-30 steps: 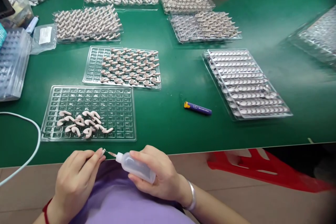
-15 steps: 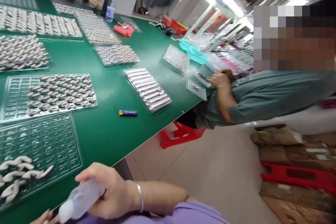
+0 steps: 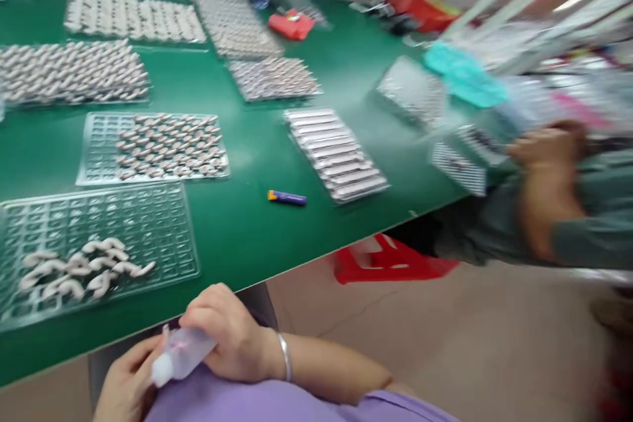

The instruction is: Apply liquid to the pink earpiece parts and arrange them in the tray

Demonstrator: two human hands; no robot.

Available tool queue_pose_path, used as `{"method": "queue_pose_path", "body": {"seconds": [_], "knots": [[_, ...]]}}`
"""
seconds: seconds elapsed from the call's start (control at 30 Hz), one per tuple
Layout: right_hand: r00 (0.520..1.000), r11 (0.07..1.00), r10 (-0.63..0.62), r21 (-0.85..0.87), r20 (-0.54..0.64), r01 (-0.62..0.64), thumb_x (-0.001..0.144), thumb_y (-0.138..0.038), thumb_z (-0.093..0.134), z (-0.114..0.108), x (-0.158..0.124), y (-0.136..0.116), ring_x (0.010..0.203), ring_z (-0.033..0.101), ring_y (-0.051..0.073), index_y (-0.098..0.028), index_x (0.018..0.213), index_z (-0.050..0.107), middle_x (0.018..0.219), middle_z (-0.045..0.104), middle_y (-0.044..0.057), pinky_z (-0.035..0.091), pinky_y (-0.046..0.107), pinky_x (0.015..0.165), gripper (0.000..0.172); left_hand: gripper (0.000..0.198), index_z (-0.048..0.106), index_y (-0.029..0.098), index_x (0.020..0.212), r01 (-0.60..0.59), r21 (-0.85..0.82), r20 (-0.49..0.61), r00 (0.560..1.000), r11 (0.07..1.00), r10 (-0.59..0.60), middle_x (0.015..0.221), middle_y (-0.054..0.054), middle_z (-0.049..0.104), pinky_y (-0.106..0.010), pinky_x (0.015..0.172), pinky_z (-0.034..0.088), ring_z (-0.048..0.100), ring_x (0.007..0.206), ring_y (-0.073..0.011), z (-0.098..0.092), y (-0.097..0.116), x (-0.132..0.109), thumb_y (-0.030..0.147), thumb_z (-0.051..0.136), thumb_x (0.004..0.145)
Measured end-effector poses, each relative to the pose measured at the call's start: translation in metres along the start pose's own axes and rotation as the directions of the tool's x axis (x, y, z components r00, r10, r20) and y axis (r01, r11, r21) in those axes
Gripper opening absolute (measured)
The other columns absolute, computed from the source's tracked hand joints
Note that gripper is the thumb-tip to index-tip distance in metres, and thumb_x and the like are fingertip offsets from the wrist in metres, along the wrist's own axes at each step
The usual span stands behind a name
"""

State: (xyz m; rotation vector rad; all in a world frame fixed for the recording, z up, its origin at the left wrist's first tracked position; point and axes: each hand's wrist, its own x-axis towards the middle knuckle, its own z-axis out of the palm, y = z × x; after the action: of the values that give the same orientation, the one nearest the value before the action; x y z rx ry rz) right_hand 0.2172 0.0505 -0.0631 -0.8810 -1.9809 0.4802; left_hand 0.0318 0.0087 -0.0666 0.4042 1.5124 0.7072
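The right hand (image 3: 230, 333) was wrapped around a translucent squeeze bottle (image 3: 192, 351), with the bottle tilted so that its white cap (image 3: 162, 369) faced down and toward the left hand (image 3: 126, 379). The left hand was held narrow, its fingertips pinching a small pale part (image 3: 166, 331) that projected upward beside the bottle; blur obscured the exact shape of this part. Both hands were positioned close together in front of the purple garment (image 3: 297, 402), just off the near edge of the green table (image 3: 237, 231). A clear compartment tray (image 3: 163, 224) lay on the table nearest the hands, bearing a loose group of pale curved parts (image 3: 101, 264). Directly behind it, a second clear tray (image 3: 101, 145) carried similar parts arranged in rows over its right portion. A purple lighter (image 3: 289, 198) with a yellow end lay to the right of these trays, near a tray of white rows (image 3: 333, 155). A red stool (image 3: 390, 262) stood below the table edge. At the far right, a co-worker's hand (image 3: 539, 145) was located above the table; blur prevented identification of its contents.
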Motion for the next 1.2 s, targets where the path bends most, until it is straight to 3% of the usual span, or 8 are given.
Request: {"method": "queue_pose_path", "body": {"seconds": [0.13, 0.23, 0.5, 0.87, 1.07, 1.2], "knots": [[1.000, 1.000, 0.015, 0.026, 0.004, -0.016, 0.090, -0.011, 0.051, 0.003, -0.009, -0.004, 0.071, 0.057, 0.018, -0.017, 0.104, 0.053, 0.083, 0.065, 0.007, 0.046, 0.032, 0.066, 0.015, 0.053, 0.078, 0.015, 0.066, 0.109, -0.039, 0.018, 0.994, 0.993, -0.109, 0.063, -0.007, 0.069, -0.020, 0.054, 0.044, 0.055, 0.059, -0.0141, 0.005, 0.001, -0.001, 0.056, 0.088, 0.035], [1.000, 0.999, 0.009, 0.031, 0.008, -0.009, 0.089, -0.009, 0.051, 0.005, -0.012, -0.005, 0.071, 0.057, 0.018, -0.017, 0.105, 0.053, 0.084, 0.065, 0.007, 0.046, 0.032, 0.065, 0.018, 0.052, 0.079, 0.015, 0.069, 0.124, -0.052, 0.011, 0.992, 0.991, -0.123, 0.059, -0.004, 0.065, -0.018, 0.048, 0.036, 0.045, 0.052, -0.0089, 0.004, -0.003, -0.002, 0.058, 0.087, 0.040], [1.000, 1.000, 0.015, 0.015, 0.000, -0.015, 0.088, -0.007, 0.051, 0.007, -0.013, -0.005, 0.071, 0.057, 0.018, -0.016, 0.104, 0.054, 0.084, 0.065, 0.007, 0.045, 0.032, 0.065, 0.019, 0.057, 0.079, 0.015, 0.073, 0.121, 0.006, 0.003, 0.993, 0.993, -0.121, 0.058, -0.003, 0.061, -0.019, 0.041, 0.025, 0.034, 0.048, -0.0069, 0.008, 0.002, -0.007, 0.063, 0.083, 0.043], [1.000, 0.999, 0.030, 0.034, 0.008, -0.030, 0.089, -0.010, 0.050, 0.008, -0.015, -0.004, 0.070, 0.057, 0.018, -0.018, 0.105, 0.054, 0.083, 0.065, 0.007, 0.044, 0.032, 0.065, 0.018, 0.052, 0.078, 0.015, 0.068, 0.069, 0.083, -0.045, 0.997, 0.994, -0.066, 0.058, -0.006, 0.064, -0.021, 0.041, 0.035, 0.046, 0.048, -0.0119, 0.013, 0.010, -0.011, 0.062, 0.080, 0.047], [1.000, 0.999, 0.027, 0.041, 0.004, -0.027, 0.090, -0.010, 0.053, 0.008, -0.013, -0.005, 0.069, 0.057, 0.018, -0.017, 0.104, 0.054, 0.082, 0.065, 0.006, 0.043, 0.033, 0.065, 0.016, 0.047, 0.079, 0.015, 0.070, 0.061, 0.079, -0.034, 0.998, 0.995, -0.058, 0.070, -0.010, 0.073, -0.024, 0.048, 0.047, 0.059, 0.057, -0.0184, 0.014, 0.012, -0.011, 0.058, 0.080, 0.050], [1.000, 0.999, 0.025, 0.042, 0.007, -0.025, 0.090, -0.011, 0.052, 0.007, -0.013, -0.004, 0.069, 0.058, 0.018, -0.017, 0.103, 0.053, 0.082, 0.065, 0.007, 0.044, 0.033, 0.064, 0.014, 0.045, 0.079, 0.016, 0.069, 0.053, 0.109, -0.035, 0.998, 0.993, -0.050, 0.067, -0.010, 0.072, -0.026, 0.050, 0.049, 0.061, 0.058, -0.0207, 0.017, 0.018, -0.012, 0.055, 0.082, 0.048]]}}
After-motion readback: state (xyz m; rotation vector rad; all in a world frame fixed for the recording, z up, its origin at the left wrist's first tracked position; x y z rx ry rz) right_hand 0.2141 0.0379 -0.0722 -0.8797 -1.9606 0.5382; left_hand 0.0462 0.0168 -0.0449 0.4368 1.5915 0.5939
